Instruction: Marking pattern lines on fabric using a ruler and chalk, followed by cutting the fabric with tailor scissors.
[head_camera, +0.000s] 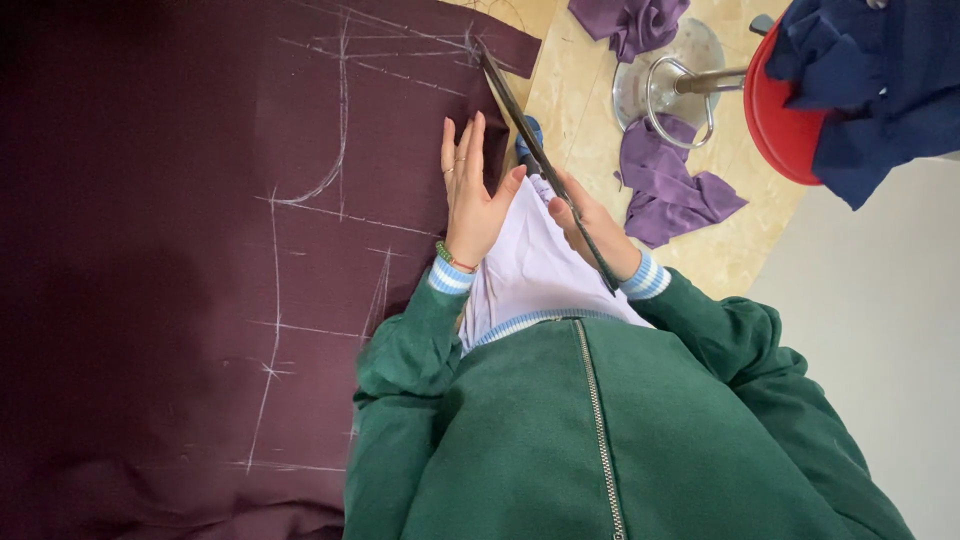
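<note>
The left hand (470, 190) lies flat and open, fingers together, on the dark purple fabric (180, 250) (chalk lines cross it) near that cloth's right edge. Just beside it, off the fabric's edge, the right hand (590, 225) is closed around the handles of long scissors (520, 110), whose blades run along that edge.

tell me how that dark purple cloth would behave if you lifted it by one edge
The dark purple cloth would probably droop and fold; it lies limp under the left hand, and the scraps on the floor have crumpled. It looks light for its spread. It may slide, hence perhaps the flat palm while the scissors cut.
</note>
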